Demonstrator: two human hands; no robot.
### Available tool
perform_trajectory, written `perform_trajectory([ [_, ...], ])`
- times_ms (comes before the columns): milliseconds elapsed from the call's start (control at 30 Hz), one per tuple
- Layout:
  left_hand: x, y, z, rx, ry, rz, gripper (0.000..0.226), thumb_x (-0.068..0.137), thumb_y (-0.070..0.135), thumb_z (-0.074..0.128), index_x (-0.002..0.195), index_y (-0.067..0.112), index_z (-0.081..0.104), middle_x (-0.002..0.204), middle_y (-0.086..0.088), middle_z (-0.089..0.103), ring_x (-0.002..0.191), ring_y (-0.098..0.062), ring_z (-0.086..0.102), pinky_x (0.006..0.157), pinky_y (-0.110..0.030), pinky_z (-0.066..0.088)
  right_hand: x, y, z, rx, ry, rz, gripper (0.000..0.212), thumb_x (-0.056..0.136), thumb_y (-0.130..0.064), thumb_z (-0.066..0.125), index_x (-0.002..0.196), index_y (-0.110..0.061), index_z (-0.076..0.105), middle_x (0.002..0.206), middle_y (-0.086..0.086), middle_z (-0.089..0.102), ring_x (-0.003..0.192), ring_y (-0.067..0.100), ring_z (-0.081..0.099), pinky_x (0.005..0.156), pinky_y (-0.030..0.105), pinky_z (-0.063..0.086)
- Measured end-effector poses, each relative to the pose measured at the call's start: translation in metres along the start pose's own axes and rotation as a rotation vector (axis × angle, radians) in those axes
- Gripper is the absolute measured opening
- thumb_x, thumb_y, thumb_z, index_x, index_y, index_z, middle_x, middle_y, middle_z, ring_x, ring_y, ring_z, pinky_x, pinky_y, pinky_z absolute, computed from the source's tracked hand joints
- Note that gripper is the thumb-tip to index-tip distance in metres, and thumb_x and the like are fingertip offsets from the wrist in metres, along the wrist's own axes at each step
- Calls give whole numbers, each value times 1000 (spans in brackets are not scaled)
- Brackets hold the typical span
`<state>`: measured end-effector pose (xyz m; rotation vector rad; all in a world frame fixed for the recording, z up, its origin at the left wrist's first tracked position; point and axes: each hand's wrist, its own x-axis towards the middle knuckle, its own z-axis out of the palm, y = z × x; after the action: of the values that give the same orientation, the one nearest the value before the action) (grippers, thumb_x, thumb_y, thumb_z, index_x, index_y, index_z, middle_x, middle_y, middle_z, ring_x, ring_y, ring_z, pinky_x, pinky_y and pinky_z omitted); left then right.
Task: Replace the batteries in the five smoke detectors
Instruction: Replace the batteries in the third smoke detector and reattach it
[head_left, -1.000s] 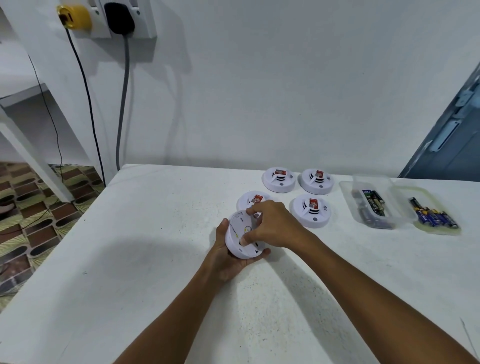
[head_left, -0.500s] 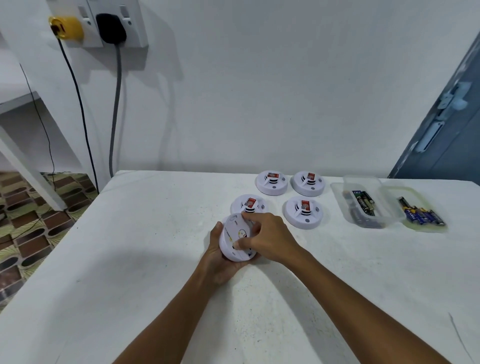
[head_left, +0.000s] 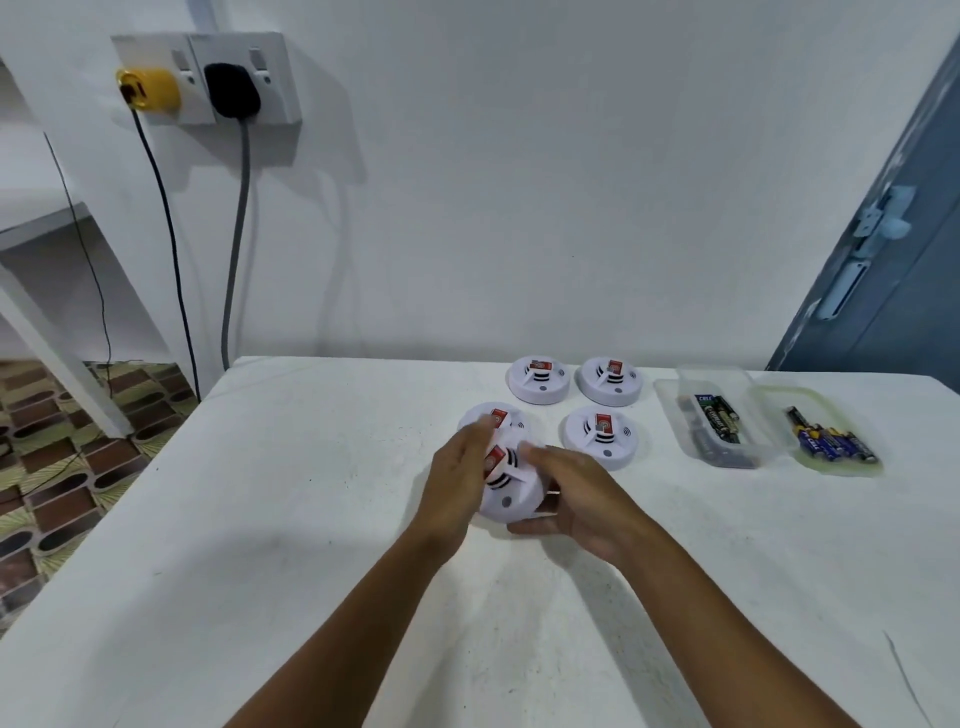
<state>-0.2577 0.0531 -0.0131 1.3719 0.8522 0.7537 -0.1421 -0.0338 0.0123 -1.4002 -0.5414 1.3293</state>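
Note:
A white smoke detector (head_left: 511, 493) with a red sticker faces up between my two hands, just above the white table (head_left: 311, 519). My left hand (head_left: 456, 486) lies with fairly straight fingers against its left side. My right hand (head_left: 576, 501) grips its right edge, thumb below and fingers over the rim. Another detector (head_left: 498, 420) sits right behind, partly hidden by my left fingers. Three more detectors (head_left: 538, 379) (head_left: 610, 380) (head_left: 602, 436) lie face up further back and to the right.
A clear plastic box (head_left: 670, 410) with dark batteries stands at the right, and beside it its lid (head_left: 852, 467) holds several blue batteries. The wall behind carries sockets with a yellow plug (head_left: 150, 89) and a black plug (head_left: 231, 89). A blue door (head_left: 893, 291) is at the far right.
The detector has been turned over from back side up to sticker side up. My right hand moved from its top to its right edge, and my left hand shifted from under it to its left side.

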Motion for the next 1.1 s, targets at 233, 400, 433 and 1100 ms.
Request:
perform_trajectory([
  [233, 5, 6, -18, -258, -54, -124, 38, 95, 28, 54, 131, 23, 48, 123, -5, 61, 107, -29, 63, 87, -45, 55, 10, 18, -20, 509, -114, -36, 31, 90, -3, 48, 120, -1, 57, 121, 23, 63, 112, 41, 58, 87, 54, 53],
  [400, 1, -13, -21, -234, -124, -170, 27, 94, 13, 58, 121, 11, 62, 110, -9, 72, 98, -31, 69, 82, -47, 57, 20, 33, -24, 549, -128, -58, 45, 86, -8, 53, 131, -4, 52, 126, 23, 60, 122, 43, 52, 86, 50, 55],
  [433, 1, -17, -22, -229, -124, -156, 27, 94, 12, 58, 120, 11, 63, 109, -9, 72, 99, -31, 69, 82, -47, 57, 22, 37, -24, 555, -141, -64, 47, 86, -8, 53, 133, -5, 50, 128, 23, 59, 124, 43, 50, 89, 51, 53],
  [1100, 6, -55, -29, -240, -116, -195, 31, 91, 10, 59, 122, 9, 61, 115, -10, 70, 102, -32, 68, 83, -46, 57, 37, 69, -19, 101, 73, -326, 61, 74, 16, 66, 125, -16, 56, 115, 8, 69, 106, 27, 66, 85, 45, 56],
])
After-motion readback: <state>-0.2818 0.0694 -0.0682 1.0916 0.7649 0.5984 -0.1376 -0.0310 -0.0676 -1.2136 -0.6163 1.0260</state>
